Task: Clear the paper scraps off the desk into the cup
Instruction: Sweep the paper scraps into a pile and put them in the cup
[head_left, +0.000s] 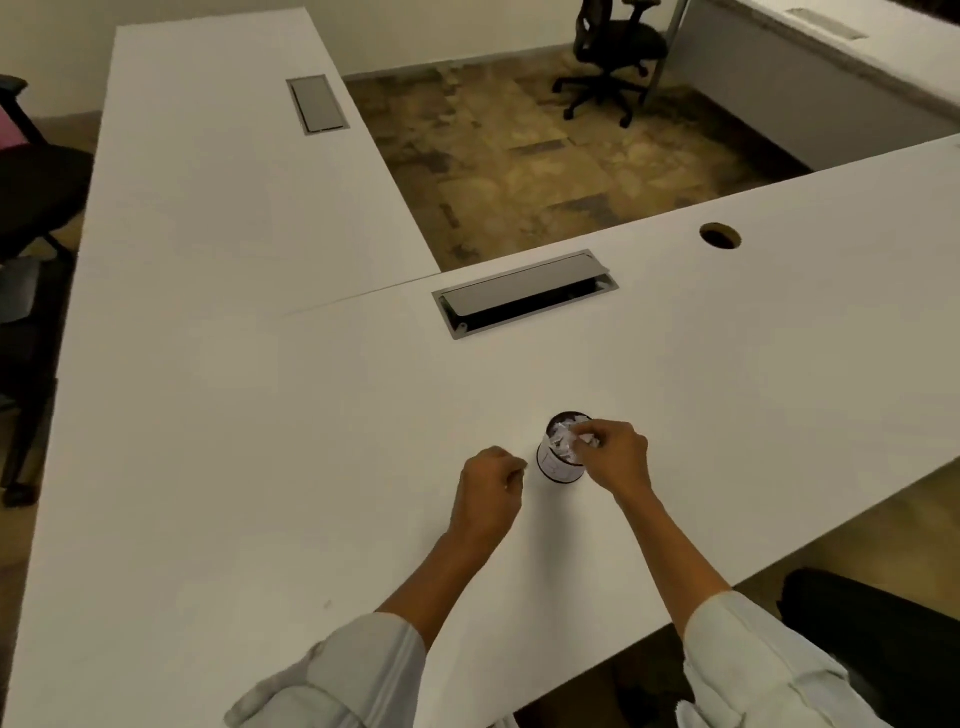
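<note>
Both forearms are reaching forward from rolled-up pale sleeves, roughly parallel, with the wrists bare. The left hand (491, 480) is curling into a loose fist, knuckles up, its thumb pressing against the side of the index finger; whether anything is pinched there cannot be told. The right hand (615, 457) is lying slightly ahead of the left one, its back turned up, its fingertips (584, 435) bunching together and pointing left and down, pinching a small white paper scrap (588, 441).
</note>
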